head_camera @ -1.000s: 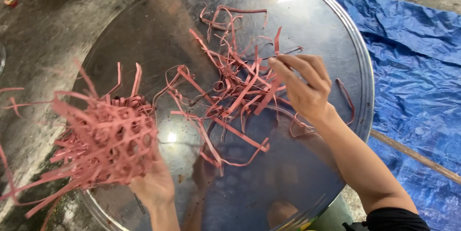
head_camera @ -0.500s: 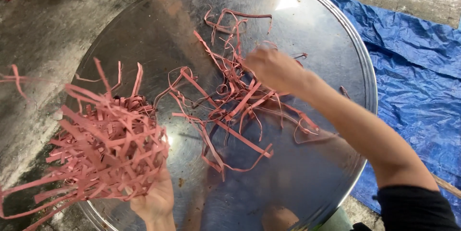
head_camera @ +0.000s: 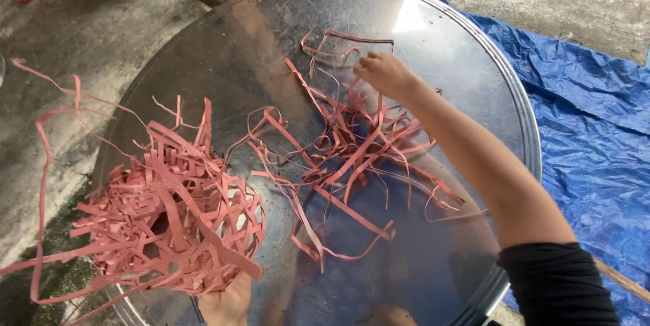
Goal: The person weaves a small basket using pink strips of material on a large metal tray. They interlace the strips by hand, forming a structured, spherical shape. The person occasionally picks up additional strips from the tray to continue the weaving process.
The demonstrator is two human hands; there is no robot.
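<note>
**Pink strips on a round steel tray**

Blue tarpaulin (head_camera: pixel 589 129) spread over rough concrete ground (head_camera: pixel 74 48), covering the right side of the view. On top of it, and overlapping the bare concrete at left, sits a large round metal tray (head_camera: pixel 271 48), shiny, with a raised rim.

Woven bundle (head_camera: pixel 162 224) of pink strips at the tray's lower left edge: a loose, open lattice, many strip ends sticking out, a few long ones trailing off to the left over the concrete. Left hand (head_camera: pixel 227 302) is under the bundle at the bottom of the frame, palm up, supporting it from below; fingers are hidden by the weave, so the closure of the grip cannot be told.

Loose pink strips (head_camera: pixel 352 157) lie in a tangled scatter across the tray's middle, touching the metal, apart from the bundle but near it.

Right arm in a black sleeve (head_camera: pixel 555 285) reaches across the tray from lower right. Right hand (head_camera: pixel 382 72) is at the far end of the scatter, fingers curled down and pinched on one thin strip (head_camera: pixel 352 40) that loops up toward the rim.
</note>
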